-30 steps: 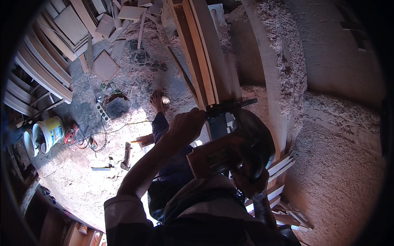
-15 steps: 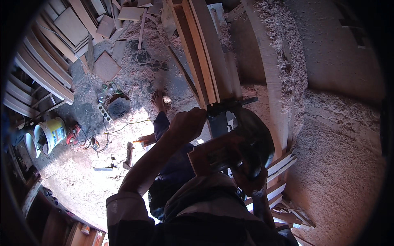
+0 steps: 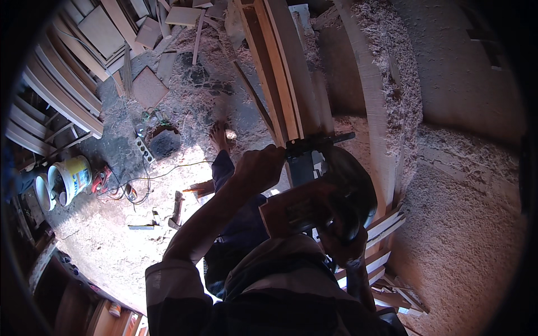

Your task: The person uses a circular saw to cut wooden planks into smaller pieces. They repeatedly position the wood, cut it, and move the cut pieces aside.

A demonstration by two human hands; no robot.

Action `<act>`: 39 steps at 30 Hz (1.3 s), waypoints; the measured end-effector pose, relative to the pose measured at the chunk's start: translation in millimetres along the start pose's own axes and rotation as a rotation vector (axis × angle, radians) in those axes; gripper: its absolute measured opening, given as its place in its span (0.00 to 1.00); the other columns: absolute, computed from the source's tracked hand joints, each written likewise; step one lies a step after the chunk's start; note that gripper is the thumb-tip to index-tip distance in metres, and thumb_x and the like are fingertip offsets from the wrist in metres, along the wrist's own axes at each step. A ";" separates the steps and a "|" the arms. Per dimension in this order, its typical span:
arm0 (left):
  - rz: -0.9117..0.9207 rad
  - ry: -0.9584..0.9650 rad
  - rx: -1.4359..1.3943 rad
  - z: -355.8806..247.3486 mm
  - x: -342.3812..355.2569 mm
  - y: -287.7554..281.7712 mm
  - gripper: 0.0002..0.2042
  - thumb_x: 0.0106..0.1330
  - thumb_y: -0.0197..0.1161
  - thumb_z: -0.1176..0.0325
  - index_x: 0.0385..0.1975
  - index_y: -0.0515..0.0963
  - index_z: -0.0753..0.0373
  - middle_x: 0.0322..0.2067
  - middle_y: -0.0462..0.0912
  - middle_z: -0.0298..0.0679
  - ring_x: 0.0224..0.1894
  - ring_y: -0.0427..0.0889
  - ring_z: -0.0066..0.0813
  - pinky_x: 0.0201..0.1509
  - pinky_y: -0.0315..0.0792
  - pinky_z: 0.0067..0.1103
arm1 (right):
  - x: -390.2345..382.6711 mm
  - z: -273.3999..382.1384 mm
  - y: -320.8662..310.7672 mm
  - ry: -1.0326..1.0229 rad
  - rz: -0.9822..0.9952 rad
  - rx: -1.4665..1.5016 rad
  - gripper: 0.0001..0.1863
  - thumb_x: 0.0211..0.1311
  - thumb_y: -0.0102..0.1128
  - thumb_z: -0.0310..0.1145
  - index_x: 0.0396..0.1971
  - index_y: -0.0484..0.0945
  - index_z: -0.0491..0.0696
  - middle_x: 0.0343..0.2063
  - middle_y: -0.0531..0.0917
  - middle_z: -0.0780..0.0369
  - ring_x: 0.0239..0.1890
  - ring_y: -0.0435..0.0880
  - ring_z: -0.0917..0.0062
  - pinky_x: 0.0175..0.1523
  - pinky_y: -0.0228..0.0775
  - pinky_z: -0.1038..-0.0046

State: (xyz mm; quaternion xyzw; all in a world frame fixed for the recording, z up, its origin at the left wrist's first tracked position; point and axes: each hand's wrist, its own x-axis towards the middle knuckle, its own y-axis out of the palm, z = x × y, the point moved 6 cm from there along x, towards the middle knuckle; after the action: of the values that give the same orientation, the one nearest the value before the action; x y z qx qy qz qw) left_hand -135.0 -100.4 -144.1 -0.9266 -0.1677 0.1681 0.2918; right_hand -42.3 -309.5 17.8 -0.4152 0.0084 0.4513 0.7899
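A dark circular saw (image 3: pixel 352 187) rests on a long wooden beam (image 3: pixel 278 84) that runs away from me. The saw's motor housing (image 3: pixel 288 215) juts out to the left, and a black guide bar (image 3: pixel 339 138) crosses its front. My right hand (image 3: pixel 344 246) is closed round the rear handle, mostly in shadow. At the bar's left end, beside the beam, my left hand (image 3: pixel 261 168) is closed on the front of the saw; its fingertips are hidden. The blade does not show.
Shavings cover a board (image 3: pixel 376 112) to the right. On the floor at left are buckets (image 3: pixel 73 178), a power strip (image 3: pixel 144 150), a cable (image 3: pixel 185 166) and a hammer-like tool (image 3: pixel 176 210). Curved timbers (image 3: pixel 61 89) stack far left. My bare foot (image 3: pixel 218 136) stands left of the beam.
The whole view has shifted slightly. Both hands keep their hold, and I see no clear movement of the saw along the beam.
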 end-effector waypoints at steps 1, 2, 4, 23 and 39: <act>0.006 -0.009 0.000 0.3 0.1 0.6 0.08 0.72 0.57 0.68 0.42 0.78 0.67 0.36 0.85 0.51 0.35 0.90 0.51 0.36 0.84 0.42 | -0.4 -2.7 -0.2 0.020 0.015 0.003 0.26 0.57 0.78 0.34 0.52 0.78 0.41 0.33 0.87 0.59 0.35 0.89 0.74 0.40 0.81 0.67; -0.004 -0.003 -0.001 0.2 -0.1 0.4 0.08 0.72 0.57 0.69 0.42 0.78 0.67 0.35 0.85 0.51 0.35 0.90 0.51 0.36 0.84 0.42 | -1.3 -7.0 -0.2 0.038 0.030 0.008 0.26 0.57 0.78 0.35 0.53 0.77 0.41 0.34 0.87 0.58 0.35 0.89 0.73 0.40 0.81 0.67; -0.022 0.008 -0.001 0.4 -0.2 2.1 0.08 0.72 0.57 0.69 0.42 0.78 0.67 0.35 0.84 0.51 0.35 0.90 0.51 0.36 0.84 0.42 | 0.1 -3.4 -0.2 -0.038 0.050 -0.054 0.27 0.57 0.78 0.35 0.53 0.77 0.41 0.35 0.87 0.58 0.36 0.89 0.72 0.40 0.81 0.66; -0.049 0.058 0.014 1.6 -0.7 3.5 0.08 0.73 0.57 0.67 0.41 0.78 0.67 0.33 0.83 0.50 0.33 0.89 0.51 0.34 0.82 0.43 | -5.0 -5.4 3.4 -0.365 0.050 -0.227 0.17 0.57 0.76 0.29 0.48 0.88 0.55 0.47 0.80 0.49 0.39 0.89 0.59 0.41 0.84 0.60; -0.339 0.254 0.023 -30.5 4.6 -16.4 0.10 0.66 0.67 0.67 0.43 0.78 0.61 0.39 0.80 0.44 0.44 0.83 0.45 0.48 0.77 0.41 | -5.3 -24.7 3.7 -0.136 0.052 -0.072 0.25 0.56 0.77 0.33 0.52 0.79 0.45 0.37 0.85 0.57 0.38 0.88 0.69 0.41 0.81 0.63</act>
State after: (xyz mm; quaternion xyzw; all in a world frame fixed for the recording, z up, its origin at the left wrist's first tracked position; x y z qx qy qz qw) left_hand -121.9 -100.6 -111.7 -0.8954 -0.2810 0.0004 0.3453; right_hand -39.2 -328.7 1.3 -0.4113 -0.0509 0.4987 0.7612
